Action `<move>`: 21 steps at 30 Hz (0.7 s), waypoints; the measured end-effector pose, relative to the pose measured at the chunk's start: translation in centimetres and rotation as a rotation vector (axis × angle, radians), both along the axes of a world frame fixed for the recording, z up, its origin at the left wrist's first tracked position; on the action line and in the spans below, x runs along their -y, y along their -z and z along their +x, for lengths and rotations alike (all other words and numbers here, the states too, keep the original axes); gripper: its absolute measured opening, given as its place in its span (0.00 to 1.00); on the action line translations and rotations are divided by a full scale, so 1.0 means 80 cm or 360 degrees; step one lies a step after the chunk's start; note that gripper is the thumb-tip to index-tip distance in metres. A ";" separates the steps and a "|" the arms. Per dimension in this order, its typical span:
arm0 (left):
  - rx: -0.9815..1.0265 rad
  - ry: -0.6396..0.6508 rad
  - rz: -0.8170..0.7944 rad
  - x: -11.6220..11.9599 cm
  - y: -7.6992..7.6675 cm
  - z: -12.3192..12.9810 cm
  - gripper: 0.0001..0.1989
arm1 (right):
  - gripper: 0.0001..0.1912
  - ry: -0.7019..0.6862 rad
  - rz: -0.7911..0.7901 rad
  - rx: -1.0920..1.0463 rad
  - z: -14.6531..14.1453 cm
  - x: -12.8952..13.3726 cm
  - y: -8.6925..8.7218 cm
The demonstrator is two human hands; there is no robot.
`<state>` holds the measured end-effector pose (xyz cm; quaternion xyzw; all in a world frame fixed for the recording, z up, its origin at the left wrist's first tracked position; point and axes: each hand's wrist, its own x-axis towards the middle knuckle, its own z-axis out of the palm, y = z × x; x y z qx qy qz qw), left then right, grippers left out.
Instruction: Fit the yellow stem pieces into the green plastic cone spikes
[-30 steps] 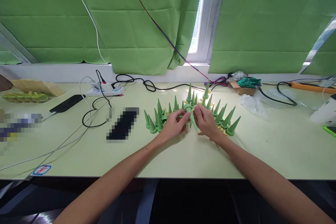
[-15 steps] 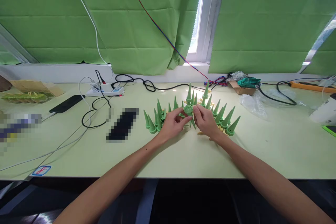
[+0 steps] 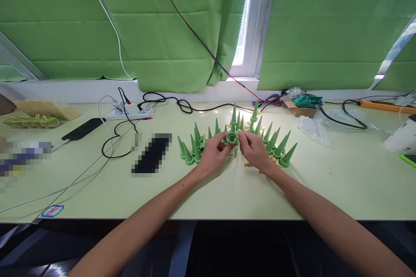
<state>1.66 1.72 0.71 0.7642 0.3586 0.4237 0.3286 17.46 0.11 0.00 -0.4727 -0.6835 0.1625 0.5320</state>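
I have both bare hands in view over the pale desk (image 3: 227,197), working close together near its middle. The left hand (image 3: 212,154) grips a green cone (image 3: 232,138), its thumb and forefinger pinching the wide end from the side. That cone is raised between the two hands, with its hollow round opening turned toward my camera. The right hand (image 3: 254,149) sits at the cone's other side, thumb and forefinger pressed together at the rim; I cannot tell whether a small piece is caught between those fingertips.

More green cones stand with their points up around the hands: I see one cluster to the left (image 3: 187,156) and another to the right (image 3: 283,151). Small yellow pieces (image 3: 248,164) lie by the right hand and among the cones on that side.

Farther left I make out a dark, pixelated slab (image 3: 151,153) on the desk and a white power strip (image 3: 130,111) with cords plugged in. Toward the back right, a small cardboard box (image 3: 300,111) holds a teal bag (image 3: 308,101), and crumpled clear plastic (image 3: 313,131) lies just in front of it
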 end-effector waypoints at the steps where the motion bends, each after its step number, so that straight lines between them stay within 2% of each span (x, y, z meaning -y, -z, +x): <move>1: 0.0005 0.0017 -0.0024 0.001 -0.001 0.001 0.11 | 0.23 0.0002 0.0001 -0.0001 0.000 0.000 0.000; 7: 0.0159 0.0010 -0.0187 0.003 0.000 0.005 0.16 | 0.23 0.0035 -0.0008 -0.0035 -0.001 0.003 -0.001; 10: 0.0249 0.0034 -0.0268 0.002 0.002 0.006 0.15 | 0.23 0.0046 -0.0004 -0.0094 -0.001 0.004 -0.003; 13: 0.0298 0.0119 -0.0413 -0.001 0.003 0.006 0.21 | 0.22 0.0036 0.0006 -0.0128 -0.001 0.005 -0.005; 17: 0.0362 0.0286 -0.0796 -0.005 0.002 0.005 0.33 | 0.22 -0.0037 -0.0004 -0.0060 -0.001 0.006 -0.003; 21: 0.0416 0.0421 -0.0979 -0.005 -0.002 0.004 0.35 | 0.21 -0.0119 -0.0020 -0.0003 -0.001 0.005 0.001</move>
